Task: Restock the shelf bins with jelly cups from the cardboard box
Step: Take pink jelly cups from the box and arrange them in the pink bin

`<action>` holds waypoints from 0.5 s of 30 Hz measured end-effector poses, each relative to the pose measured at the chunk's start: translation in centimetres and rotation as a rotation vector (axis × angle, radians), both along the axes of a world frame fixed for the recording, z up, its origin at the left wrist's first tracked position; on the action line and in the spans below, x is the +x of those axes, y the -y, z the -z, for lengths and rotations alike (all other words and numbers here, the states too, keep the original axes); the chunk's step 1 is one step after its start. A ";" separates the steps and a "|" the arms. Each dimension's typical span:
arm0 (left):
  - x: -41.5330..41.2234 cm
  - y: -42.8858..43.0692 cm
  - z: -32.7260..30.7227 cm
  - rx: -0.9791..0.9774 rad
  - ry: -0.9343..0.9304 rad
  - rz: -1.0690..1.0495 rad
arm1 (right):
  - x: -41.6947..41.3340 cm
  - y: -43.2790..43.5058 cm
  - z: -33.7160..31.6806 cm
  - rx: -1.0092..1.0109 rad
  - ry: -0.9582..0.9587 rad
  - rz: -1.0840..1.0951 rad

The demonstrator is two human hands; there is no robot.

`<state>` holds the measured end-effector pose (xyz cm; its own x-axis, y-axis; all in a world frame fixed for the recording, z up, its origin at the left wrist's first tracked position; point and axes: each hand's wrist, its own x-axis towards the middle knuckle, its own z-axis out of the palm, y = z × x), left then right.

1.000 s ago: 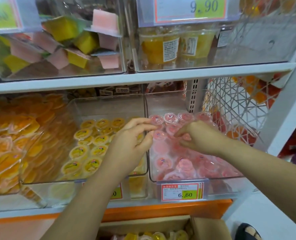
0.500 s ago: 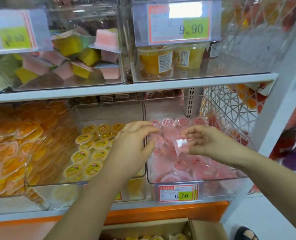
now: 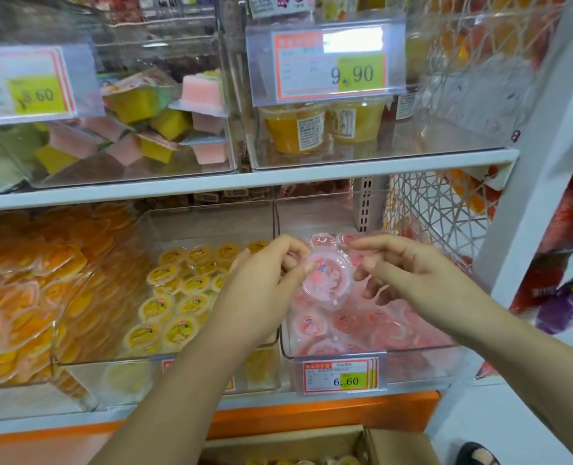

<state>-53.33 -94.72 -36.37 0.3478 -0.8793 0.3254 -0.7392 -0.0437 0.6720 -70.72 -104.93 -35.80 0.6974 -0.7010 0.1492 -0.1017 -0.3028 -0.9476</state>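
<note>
Shelf [image 3: 244, 184] fills the view: white boards, orange strip along the bottom edge.

Lower tier has three clear bins side by side:
- orange bin [image 3: 26, 377] at 9 o'clock, packed with orange cups
- yellow bin [image 3: 127, 360] at about 7, yellow-lidded cups in rows
- pink bin [image 3: 412, 351] at 4–5, pink cups mostly lid-up

Upper tier: square jellies [image 3: 137, 129], pink and yellow, in a bin at 10–11. Two yellow tubs [image 3: 295, 129] in a bin at 1.

Cardboard box [image 3: 395, 444] at 6, below the shelf, flaps open. A few yellow cups show inside at the frame edge.

Left grip [image 3: 265, 283] sits over the divider between the yellow and pink bins. Thumb and fingers pinch the 9 o'clock edge of a pink jelly cup [image 3: 328, 280]. The cup is held above the pink bin's contents, lid tilted toward the camera.

Right grip [image 3: 409, 273] is at the cup's 3 o'clock side, fingers loosely curled. Cannot tell if they touch the rim.

Price tags: 6.60 tag [image 3: 340, 375] on the pink bin front, 9.90 tag [image 3: 328, 68] at 12–1, 8.60 tag [image 3: 33, 85] at 10.
</note>
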 end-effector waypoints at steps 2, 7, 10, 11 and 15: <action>-0.3 0.2 -0.1 0.016 0.084 -0.035 | 0.5 -0.7 -0.3 -0.183 -0.060 -0.005; 1.4 0.0 -0.2 -0.062 0.173 -0.107 | 2.6 1.2 0.2 -0.214 -0.154 0.121; 3.2 -0.3 0.2 -0.036 0.209 -0.154 | 4.7 3.9 1.3 -0.223 -0.258 0.204; 3.5 -0.3 0.5 -0.012 0.219 -0.132 | 5.6 4.5 1.7 -0.209 -0.274 0.204; 3.9 -0.1 1.4 -0.014 0.228 -0.056 | 9.7 6.2 3.5 -0.156 -0.370 0.189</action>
